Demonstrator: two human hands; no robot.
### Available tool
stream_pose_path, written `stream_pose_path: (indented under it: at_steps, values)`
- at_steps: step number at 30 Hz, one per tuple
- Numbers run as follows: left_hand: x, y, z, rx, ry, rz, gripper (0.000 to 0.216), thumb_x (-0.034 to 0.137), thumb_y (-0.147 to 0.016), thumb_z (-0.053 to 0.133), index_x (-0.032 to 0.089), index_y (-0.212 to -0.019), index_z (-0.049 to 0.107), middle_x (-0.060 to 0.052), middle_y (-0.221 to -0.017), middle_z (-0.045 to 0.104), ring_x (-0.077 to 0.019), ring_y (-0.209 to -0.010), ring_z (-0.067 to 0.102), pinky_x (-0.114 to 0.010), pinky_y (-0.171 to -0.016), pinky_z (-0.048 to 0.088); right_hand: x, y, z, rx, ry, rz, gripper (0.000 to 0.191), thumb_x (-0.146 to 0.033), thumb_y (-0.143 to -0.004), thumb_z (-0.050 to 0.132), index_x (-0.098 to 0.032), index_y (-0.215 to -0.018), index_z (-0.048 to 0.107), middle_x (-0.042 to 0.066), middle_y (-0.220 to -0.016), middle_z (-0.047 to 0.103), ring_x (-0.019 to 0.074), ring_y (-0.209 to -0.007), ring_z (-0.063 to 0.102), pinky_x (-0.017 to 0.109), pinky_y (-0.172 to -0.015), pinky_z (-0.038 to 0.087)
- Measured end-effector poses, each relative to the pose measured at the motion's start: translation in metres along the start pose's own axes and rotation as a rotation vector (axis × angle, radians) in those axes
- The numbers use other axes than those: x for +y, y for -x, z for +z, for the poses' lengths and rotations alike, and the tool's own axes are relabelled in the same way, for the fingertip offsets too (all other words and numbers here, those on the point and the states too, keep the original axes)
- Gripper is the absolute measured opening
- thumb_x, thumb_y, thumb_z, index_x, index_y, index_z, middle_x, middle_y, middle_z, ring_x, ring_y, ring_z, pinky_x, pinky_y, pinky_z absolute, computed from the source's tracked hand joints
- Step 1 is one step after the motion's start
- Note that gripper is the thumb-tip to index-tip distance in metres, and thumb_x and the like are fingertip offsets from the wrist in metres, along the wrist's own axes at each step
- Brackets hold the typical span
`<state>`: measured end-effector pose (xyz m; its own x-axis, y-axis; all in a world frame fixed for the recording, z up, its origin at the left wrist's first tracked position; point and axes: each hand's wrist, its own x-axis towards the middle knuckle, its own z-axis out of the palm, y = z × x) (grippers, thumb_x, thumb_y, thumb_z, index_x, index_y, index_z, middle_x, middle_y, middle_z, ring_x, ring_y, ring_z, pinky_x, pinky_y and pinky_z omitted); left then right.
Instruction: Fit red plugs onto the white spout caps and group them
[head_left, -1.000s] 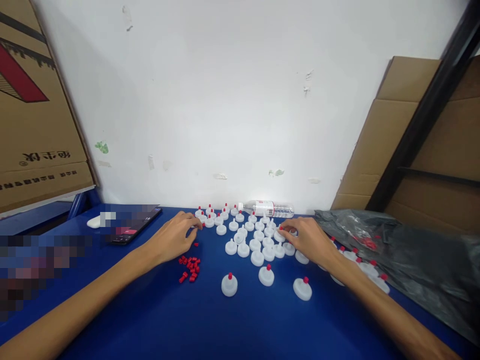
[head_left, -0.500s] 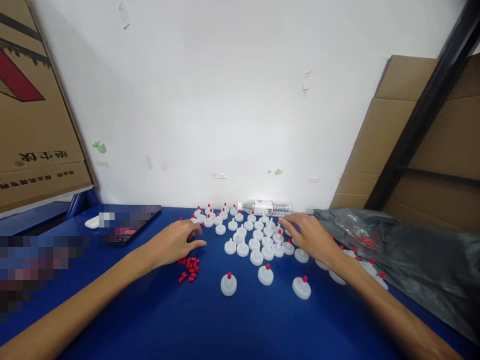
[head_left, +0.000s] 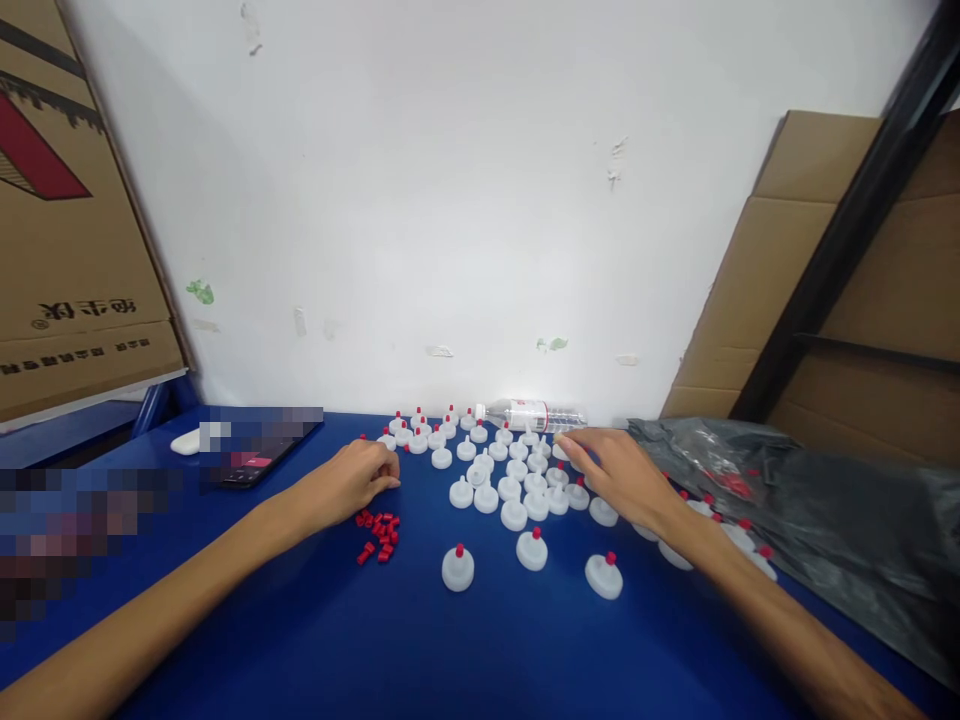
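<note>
Several white bottle caps (head_left: 512, 474), many with red tips, stand in a cluster on the blue table (head_left: 420, 640). My left hand (head_left: 349, 483) rests on the table with its fingers curled, just above a small heap of loose red tips (head_left: 379, 534); what its fingertips hold is hidden. My right hand (head_left: 615, 470) lies over the right side of the cluster, fingers bent, its fingertips pinching at a white cap (head_left: 559, 451) near the back. Three capped pieces stand apart in front, among them one (head_left: 457, 568) nearest the middle.
A clear plastic bottle (head_left: 534, 415) lies on its side by the white wall. A dark phone (head_left: 259, 455) and a white object (head_left: 184, 442) lie at the left. A grey plastic bag (head_left: 810, 510) covers the right. Cardboard boxes (head_left: 67, 240) and a black shelf post (head_left: 847, 230) flank the table.
My right hand moved from the middle of the cluster toward its back right edge. My left hand drew back a little toward the red tips and curled its fingers.
</note>
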<state>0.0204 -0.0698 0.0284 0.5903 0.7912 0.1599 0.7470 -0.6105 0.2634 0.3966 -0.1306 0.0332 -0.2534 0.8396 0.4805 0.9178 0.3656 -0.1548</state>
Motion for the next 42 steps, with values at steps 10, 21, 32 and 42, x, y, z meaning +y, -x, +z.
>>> stream_pose_path:
  at_steps: [10,21,32,42]
  values:
    - [0.0,0.001,0.0,0.004,-0.059,0.003,0.024,0.035,-0.098,0.048,0.022,-0.087,0.066,-0.005,-0.09,0.07,-0.0226,-0.082,0.063,-0.031,-0.071,0.042,-0.014,0.004,-0.002,0.197,-0.101,-0.048,0.026,-0.036,-0.104,0.043,-0.023,-0.109,0.065,0.008,-0.108,0.07,0.0233,-0.094,0.068,0.035,-0.08,0.052]
    - [-0.005,0.002,-0.005,-0.032,-0.088,-0.027,0.018,0.035,-0.09,0.06,0.025,-0.098,0.072,-0.006,-0.107,0.072,-0.0277,-0.106,0.064,-0.035,-0.089,0.048,-0.027,0.007,-0.005,0.116,-0.156,-0.181,0.026,-0.03,-0.106,0.04,-0.023,-0.116,0.063,0.008,-0.116,0.067,0.024,-0.104,0.066,0.039,-0.089,0.053]
    - [0.028,0.005,-0.005,0.167,-0.013,0.029,0.018,0.029,-0.096,0.057,0.021,-0.091,0.072,-0.002,-0.089,0.075,-0.0205,-0.08,0.07,-0.03,-0.071,0.05,-0.043,0.013,0.001,0.112,-0.182,-0.192,0.031,-0.036,-0.106,0.045,-0.026,-0.135,0.046,0.008,-0.12,0.069,0.0241,-0.099,0.07,0.038,-0.083,0.058]
    - [0.064,0.011,0.02,0.623,0.076,0.611,0.015,0.016,-0.1,0.06,0.019,-0.112,0.068,-0.007,-0.096,0.071,-0.0172,-0.086,0.065,-0.029,-0.076,0.054,-0.073,0.019,0.011,0.246,-0.248,-0.517,0.027,-0.022,-0.1,0.059,-0.022,-0.127,0.06,0.009,-0.121,0.07,0.02,-0.111,0.068,0.033,-0.095,0.057]
